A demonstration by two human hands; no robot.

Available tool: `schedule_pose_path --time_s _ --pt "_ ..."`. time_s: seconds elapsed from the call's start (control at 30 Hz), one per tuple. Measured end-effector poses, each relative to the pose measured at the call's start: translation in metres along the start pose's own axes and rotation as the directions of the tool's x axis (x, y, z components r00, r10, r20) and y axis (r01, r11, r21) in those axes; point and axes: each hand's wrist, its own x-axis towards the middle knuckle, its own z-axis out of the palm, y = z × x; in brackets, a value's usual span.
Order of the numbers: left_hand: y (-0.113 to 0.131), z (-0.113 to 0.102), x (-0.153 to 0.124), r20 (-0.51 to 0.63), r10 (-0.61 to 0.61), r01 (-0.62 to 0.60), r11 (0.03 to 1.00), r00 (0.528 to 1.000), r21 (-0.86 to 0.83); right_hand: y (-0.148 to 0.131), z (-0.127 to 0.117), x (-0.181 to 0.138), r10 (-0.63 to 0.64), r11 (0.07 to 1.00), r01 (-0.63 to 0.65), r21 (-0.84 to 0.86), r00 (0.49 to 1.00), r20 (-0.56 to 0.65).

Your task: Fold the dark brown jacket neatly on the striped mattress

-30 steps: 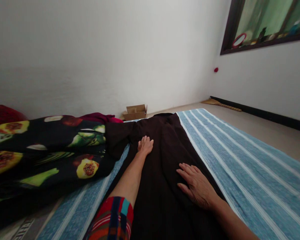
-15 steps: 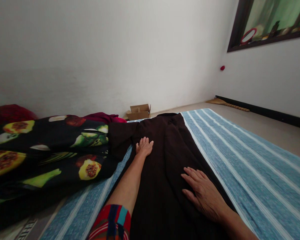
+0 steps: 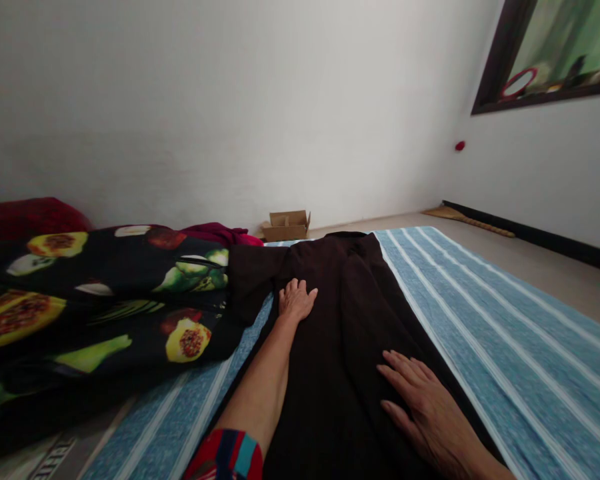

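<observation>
A dark brown garment lies lengthwise on a blue striped mat. My left hand rests flat on the garment near its upper left part, fingers stretched out. Nearer to me, my right hand lies palm down on the garment's right side, fingers spread. Neither hand holds anything. A striped red and blue sleeve covers my left upper arm.
A black cloth with a fruit print is heaped on the left, with red fabric and magenta fabric behind it. A small open cardboard box stands by the white wall. A broom lies along the right wall under a window.
The view has swung slightly left. My right hand has slid a little toward me along the garment. My left hand stays flat in much the same spot.
</observation>
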Motion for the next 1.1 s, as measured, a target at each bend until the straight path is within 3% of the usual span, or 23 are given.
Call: schedule_pose_path --time_s 0.5,0.9,1.1 --pt "-0.002 0.006 0.000 0.091 -0.051 0.056 0.997 0.995 -0.057 0.011 0.012 0.000 -0.119 0.986 0.111 -0.128 0.991 -0.060" --pt "-0.001 0.005 -0.004 0.069 -0.059 0.066 0.993 0.996 -0.095 0.035 0.025 -0.003 -0.150 0.986 0.149 -0.072 0.988 -0.017" --pt "-0.001 0.005 -0.006 0.059 -0.069 0.077 0.988 0.996 -0.135 0.018 0.003 0.022 -0.197 0.975 0.196 -0.101 0.980 0.007"
